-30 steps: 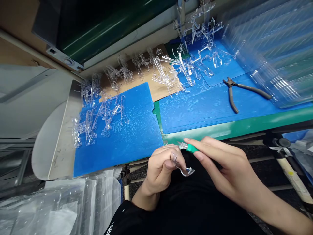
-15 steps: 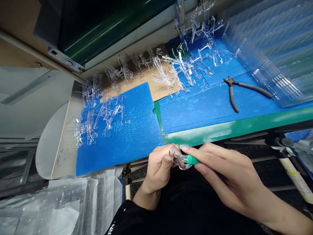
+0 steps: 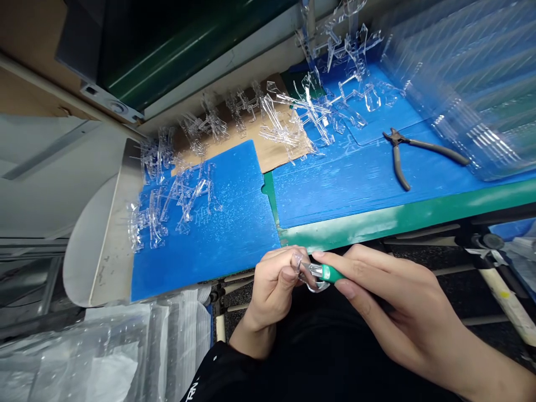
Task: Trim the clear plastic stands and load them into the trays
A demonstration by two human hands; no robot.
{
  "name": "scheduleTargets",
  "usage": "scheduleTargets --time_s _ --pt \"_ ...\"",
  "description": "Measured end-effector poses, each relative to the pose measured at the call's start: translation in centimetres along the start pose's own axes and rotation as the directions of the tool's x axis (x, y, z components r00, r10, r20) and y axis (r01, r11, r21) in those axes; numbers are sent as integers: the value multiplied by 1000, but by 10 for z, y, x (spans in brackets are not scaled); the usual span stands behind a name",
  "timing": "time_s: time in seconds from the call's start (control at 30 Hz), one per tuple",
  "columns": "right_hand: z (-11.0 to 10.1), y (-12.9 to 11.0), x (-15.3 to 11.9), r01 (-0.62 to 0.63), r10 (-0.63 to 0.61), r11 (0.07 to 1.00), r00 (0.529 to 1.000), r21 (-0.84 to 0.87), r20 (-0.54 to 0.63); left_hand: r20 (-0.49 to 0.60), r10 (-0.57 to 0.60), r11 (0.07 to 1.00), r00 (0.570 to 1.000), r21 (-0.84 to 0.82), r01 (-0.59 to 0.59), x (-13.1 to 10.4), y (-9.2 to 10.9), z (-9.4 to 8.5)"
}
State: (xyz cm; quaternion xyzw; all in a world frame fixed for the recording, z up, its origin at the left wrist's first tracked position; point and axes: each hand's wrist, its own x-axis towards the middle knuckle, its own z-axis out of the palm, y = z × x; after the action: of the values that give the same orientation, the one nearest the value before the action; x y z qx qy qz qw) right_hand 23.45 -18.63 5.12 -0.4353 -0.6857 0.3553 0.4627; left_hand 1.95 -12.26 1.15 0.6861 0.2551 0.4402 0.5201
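Note:
Just in front of my body, my left hand [image 3: 274, 287] is closed on a small clear plastic part [image 3: 315, 286], pinching it between thumb and fingers. My right hand [image 3: 389, 301] grips a green-handled knife [image 3: 330, 273], whose short metal blade points left at the part. Blade and part seem to meet, though the fingers hide the exact contact. Beyond the hands, branched clear plastic mouldings [image 3: 180, 195] lie on the left blue sheet [image 3: 234, 240]. More clear mouldings [image 3: 310, 114] are spread along the back.
Dark-handled side cutters [image 3: 397, 148] rest on the right blue sheet [image 3: 326, 190]. Stacked clear plastic trays [image 3: 473, 111] stand at the right. A brown cardboard piece [image 3: 268, 159] lies at the back, below a dark green roller [image 3: 180, 50]. Plastic-wrapped material [image 3: 138, 346] sits lower left.
The knife's handle has shifted and turned very slightly against the clear part. Both hands stay in nearly the same place.

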Motion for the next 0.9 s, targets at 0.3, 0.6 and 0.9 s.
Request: scheduleTargets --time_s 0.3,0.6,0.9 --pt "4 6 5 -50 44 997 996 -67 -82 11 5 1000 1000 -17 -5 0 1 2" --pt "7 6 11 -133 147 988 971 84 -190 -3 -60 996 998 -68 59 -3 -1 2" --pt "13 -4 37 -208 278 873 955 442 -100 62 -40 999 997 5 40 -7 10 5"
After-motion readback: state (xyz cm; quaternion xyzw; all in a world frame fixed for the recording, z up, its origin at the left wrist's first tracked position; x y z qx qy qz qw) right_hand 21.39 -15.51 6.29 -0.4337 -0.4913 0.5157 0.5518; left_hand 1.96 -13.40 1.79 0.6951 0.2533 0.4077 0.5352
